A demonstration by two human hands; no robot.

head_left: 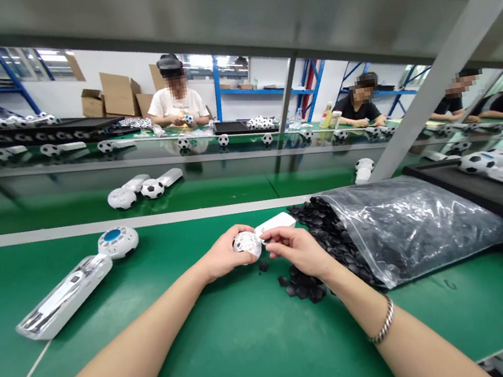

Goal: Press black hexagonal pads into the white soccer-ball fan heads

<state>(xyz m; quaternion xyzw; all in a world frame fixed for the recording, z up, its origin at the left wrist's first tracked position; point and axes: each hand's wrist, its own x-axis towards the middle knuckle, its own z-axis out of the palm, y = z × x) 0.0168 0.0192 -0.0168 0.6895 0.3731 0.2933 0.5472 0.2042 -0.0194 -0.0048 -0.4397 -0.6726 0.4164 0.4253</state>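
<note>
Left hand gripping white ball-shaped head, frame centre; right hand pinched narrow beside it, fingertip contents unclear. Black pieces, clear plastic bag right of centre.

Right fingertips: contents too small to tell.
Coworkers' faces: pixelated.
Bag: far end partly obscured.

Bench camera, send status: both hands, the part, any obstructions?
Left hand grips white ball end. Right hand pinched beside it, grip contents unclear. Loose black pieces near right wrist; nothing visibly blocking.
</note>
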